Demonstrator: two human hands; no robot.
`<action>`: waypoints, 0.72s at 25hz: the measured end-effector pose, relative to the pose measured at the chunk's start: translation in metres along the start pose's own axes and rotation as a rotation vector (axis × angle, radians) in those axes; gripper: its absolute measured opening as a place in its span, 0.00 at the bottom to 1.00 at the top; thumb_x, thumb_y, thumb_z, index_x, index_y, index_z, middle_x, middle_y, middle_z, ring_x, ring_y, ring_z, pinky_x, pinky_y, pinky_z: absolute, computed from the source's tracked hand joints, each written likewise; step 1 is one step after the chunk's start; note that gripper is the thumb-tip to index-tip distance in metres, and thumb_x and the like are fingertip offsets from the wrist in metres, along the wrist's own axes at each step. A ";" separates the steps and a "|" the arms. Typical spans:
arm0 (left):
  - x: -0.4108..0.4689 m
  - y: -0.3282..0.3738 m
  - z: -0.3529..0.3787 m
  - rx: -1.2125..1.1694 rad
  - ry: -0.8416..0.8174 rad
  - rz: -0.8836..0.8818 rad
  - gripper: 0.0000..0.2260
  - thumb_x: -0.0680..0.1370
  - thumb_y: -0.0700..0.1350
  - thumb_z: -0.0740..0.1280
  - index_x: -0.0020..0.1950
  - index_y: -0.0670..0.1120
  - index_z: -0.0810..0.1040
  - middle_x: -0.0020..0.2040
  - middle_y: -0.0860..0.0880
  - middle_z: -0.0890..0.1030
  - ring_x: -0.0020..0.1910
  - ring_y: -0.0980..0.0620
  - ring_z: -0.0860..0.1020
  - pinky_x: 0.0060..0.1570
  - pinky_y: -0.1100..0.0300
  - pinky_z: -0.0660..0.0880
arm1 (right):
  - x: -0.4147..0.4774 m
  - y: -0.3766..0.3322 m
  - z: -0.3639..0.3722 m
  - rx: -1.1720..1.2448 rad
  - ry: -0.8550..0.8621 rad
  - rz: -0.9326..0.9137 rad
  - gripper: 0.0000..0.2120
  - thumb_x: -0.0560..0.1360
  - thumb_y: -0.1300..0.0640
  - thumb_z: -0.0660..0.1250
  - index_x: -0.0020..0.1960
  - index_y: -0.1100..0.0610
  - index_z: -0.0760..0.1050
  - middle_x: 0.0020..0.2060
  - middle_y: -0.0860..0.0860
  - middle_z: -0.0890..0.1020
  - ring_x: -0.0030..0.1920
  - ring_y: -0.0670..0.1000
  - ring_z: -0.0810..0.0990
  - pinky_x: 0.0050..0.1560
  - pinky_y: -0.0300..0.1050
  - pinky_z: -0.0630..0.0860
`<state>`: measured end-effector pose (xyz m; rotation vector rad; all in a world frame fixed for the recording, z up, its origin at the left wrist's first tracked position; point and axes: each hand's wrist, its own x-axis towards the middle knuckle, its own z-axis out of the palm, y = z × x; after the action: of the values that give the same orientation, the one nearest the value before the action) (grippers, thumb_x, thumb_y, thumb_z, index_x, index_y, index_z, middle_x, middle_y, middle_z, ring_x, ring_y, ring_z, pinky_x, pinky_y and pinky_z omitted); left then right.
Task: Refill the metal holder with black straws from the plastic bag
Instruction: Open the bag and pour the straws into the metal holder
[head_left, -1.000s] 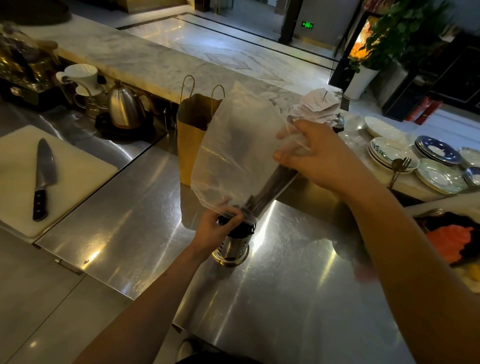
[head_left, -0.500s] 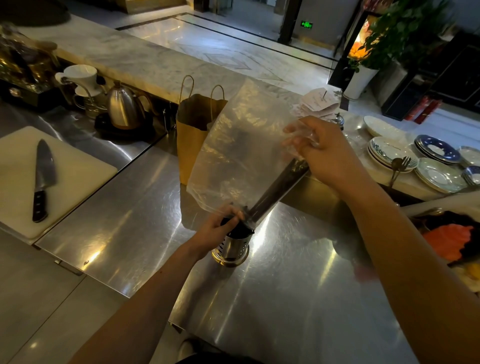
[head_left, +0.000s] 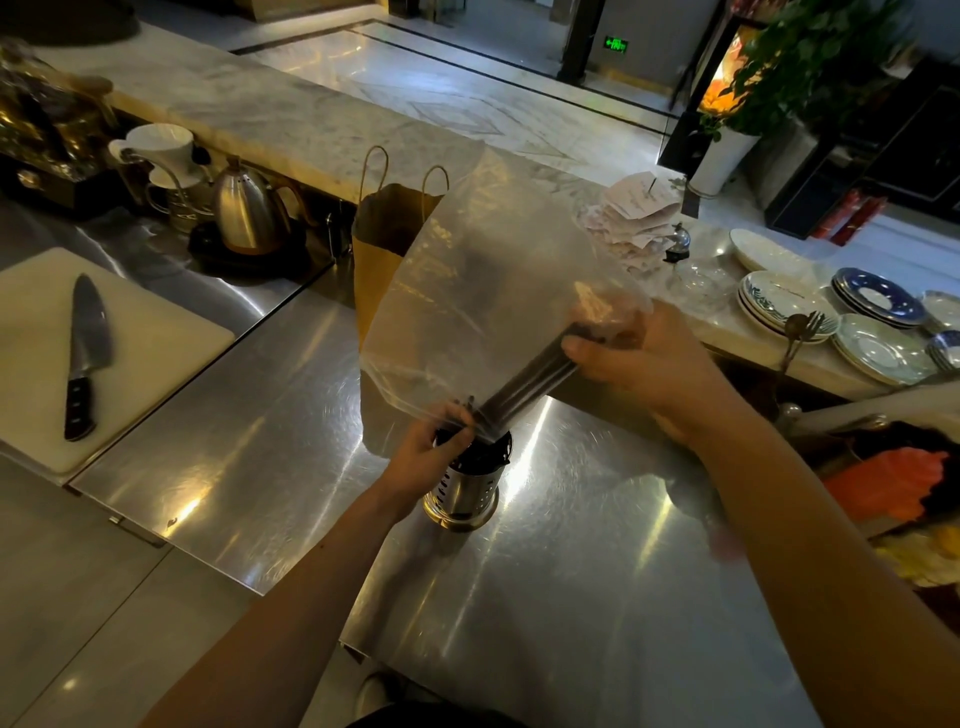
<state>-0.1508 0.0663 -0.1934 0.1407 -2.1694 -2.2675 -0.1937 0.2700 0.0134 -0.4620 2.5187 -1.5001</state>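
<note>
With only the head view to go on, counts first: two hands, one plastic bag (head_left: 483, 291), one metal holder (head_left: 465, 493), one bundle of black straws (head_left: 524, 384); single straws are too tightly packed to count.

- The holder stands upright on the steel tabletop (head_left: 571, 597), near its middle. It has a slotted wall and dark contents show at the rim.
- The bag is clear and held tilted, with its open end down at the holder rim and its closed end up and to the right.
- The straw bundle lies inside the bag, slanting from the right grip down to the holder mouth. Its lower end is at the rim; how deep it goes I cannot tell.
- Left grip (head_left: 431, 457): fingers curled, pinching the bag's lower end against the holder rim.
- Right grip (head_left: 639, 364): fingers and thumb curled round the upper end of the bundle through the plastic.

Rest of the scene:
- One knife (head_left: 83, 353) lies flat on one white cutting board (head_left: 156, 353) at the left.
- One metal kettle (head_left: 241, 215) sits behind the board.
- One brown paper bag (head_left: 382, 244) with two handles stands upright behind the plastic bag.
- Several stacks of plates (head_left: 779, 301) sit at the right, cut off by the frame edge, so there's no exact count.
- One fork (head_left: 800, 332) rests against the plates.
</note>
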 end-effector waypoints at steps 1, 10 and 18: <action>0.000 0.000 0.000 0.010 0.004 0.009 0.09 0.79 0.39 0.65 0.45 0.52 0.78 0.50 0.55 0.80 0.55 0.54 0.76 0.56 0.58 0.72 | -0.002 0.006 0.001 -0.140 -0.045 -0.002 0.11 0.72 0.59 0.72 0.54 0.57 0.78 0.47 0.49 0.84 0.51 0.48 0.83 0.58 0.50 0.78; -0.001 0.000 0.001 0.036 0.048 0.011 0.08 0.76 0.38 0.69 0.51 0.50 0.78 0.55 0.55 0.80 0.59 0.58 0.76 0.63 0.52 0.72 | -0.004 0.024 0.014 -0.391 0.120 -0.059 0.02 0.75 0.58 0.69 0.44 0.54 0.81 0.38 0.48 0.84 0.41 0.44 0.83 0.50 0.40 0.77; -0.005 0.006 0.005 0.023 0.108 0.013 0.18 0.74 0.39 0.72 0.59 0.55 0.75 0.57 0.53 0.80 0.59 0.57 0.77 0.60 0.62 0.75 | -0.006 0.020 0.012 -0.452 0.109 -0.113 0.05 0.75 0.57 0.68 0.45 0.57 0.81 0.36 0.50 0.84 0.38 0.45 0.84 0.44 0.39 0.79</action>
<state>-0.1468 0.0710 -0.1865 0.2424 -2.1378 -2.1743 -0.1883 0.2714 -0.0099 -0.6070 2.9682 -0.9996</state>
